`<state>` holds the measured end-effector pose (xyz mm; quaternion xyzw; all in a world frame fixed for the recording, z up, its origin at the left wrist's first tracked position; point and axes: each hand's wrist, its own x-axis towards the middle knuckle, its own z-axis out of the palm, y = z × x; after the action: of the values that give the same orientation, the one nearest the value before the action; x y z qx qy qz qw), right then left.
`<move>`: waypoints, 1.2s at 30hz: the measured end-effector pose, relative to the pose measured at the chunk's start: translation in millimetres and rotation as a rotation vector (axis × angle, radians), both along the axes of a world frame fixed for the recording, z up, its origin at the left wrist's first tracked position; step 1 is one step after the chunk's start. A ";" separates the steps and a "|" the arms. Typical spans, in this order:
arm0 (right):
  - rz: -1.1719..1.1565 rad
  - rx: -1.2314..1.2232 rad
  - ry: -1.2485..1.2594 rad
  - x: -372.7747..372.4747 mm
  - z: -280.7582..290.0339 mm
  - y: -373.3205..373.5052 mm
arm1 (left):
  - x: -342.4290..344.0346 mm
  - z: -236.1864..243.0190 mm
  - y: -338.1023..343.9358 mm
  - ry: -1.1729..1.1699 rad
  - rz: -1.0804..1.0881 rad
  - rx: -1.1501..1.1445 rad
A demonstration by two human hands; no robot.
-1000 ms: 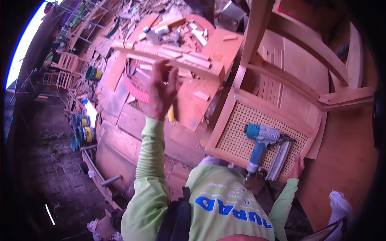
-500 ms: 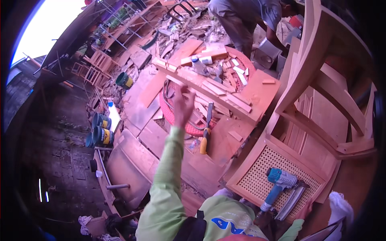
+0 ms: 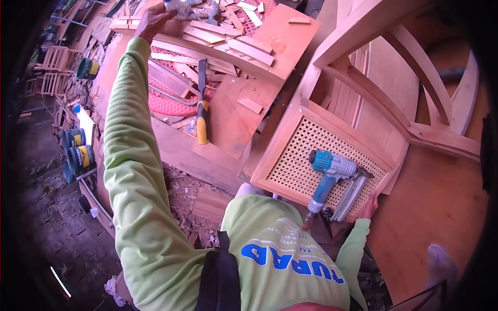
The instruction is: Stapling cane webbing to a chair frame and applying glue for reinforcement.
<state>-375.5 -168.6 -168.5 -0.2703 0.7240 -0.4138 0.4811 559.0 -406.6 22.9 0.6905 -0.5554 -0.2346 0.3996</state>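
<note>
My left hand [image 3: 154,22] is stretched out at the far left, its fingers closed around the cap end of a clear plastic bottle [image 3: 181,7] near the top edge. Beneath that wrist passes a long wooden board [image 3: 218,58]. My right hand [image 3: 369,206] holds the near right edge of a wooden chair [image 3: 277,155] with a woven cane seat; part of the hand is hidden by the frame. On the cane lies a teal and grey nail gun [image 3: 334,168], beside the right hand. A chisel [image 3: 202,103] with a yellow and black handle rests on the worktable.
Wood strips [image 3: 251,52] and offcuts lie over a red plastic surface [image 3: 161,101] on the worktable. Dark buckets [image 3: 80,158] stand on the left. A brown panel [image 3: 430,207] lies right of the chair, and wooden frames [image 3: 54,67] stand at the far left.
My left hand has reached farther out, from above the board to the bottle. The view has shifted, and the co-worker is out of it. My right hand shows more clearly at the seat edge.
</note>
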 end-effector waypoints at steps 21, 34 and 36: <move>0.962 -0.761 0.575 268.3 221.9 -44.6 | -475.1 32.7 223.4 0.296 -0.217 -0.214; 0.806 -0.700 0.256 237.9 185.7 -13.7 | -451.4 -7.6 292.0 0.411 -0.020 -0.032; 0.726 -0.701 0.272 218.5 179.0 -6.5 | -430.7 -15.5 301.3 0.262 0.097 -0.059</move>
<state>-157.0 -175.0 10.5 -0.7001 0.4576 -0.3993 0.3755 128.3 -105.3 7.4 0.6680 -0.4713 -0.2867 0.4995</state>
